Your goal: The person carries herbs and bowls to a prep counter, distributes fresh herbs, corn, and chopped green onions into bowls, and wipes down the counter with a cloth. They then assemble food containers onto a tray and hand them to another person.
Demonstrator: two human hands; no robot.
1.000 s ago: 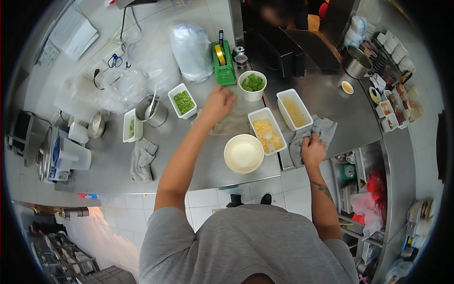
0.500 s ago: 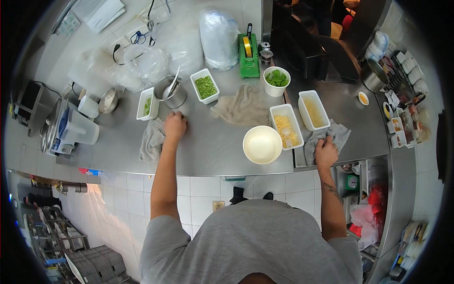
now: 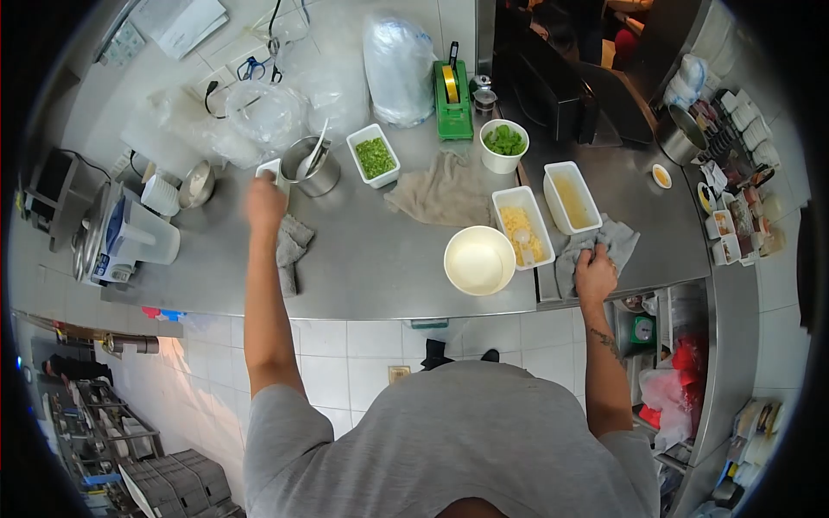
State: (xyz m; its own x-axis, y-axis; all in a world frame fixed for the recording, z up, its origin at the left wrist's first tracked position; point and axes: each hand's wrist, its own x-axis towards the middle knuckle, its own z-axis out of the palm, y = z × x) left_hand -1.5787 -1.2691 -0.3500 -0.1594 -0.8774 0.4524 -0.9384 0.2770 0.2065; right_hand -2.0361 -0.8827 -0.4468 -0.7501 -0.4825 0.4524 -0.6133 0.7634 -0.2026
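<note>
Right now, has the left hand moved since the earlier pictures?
Yes. The left hand has moved leftward: in the earliest picture it was right of the steel pot, now it is left of it.

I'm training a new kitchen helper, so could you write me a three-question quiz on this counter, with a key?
1. What is the right hand touching?
A) a plastic bag
B) a grey cloth
C) a beige cloth
2. True or false: the metal pot stands to the left of the white tub of chopped greens.
3. Fill in: the dispenser with the yellow tape is coloured ____.

Key: 1 B; 2 true; 3 green
</note>
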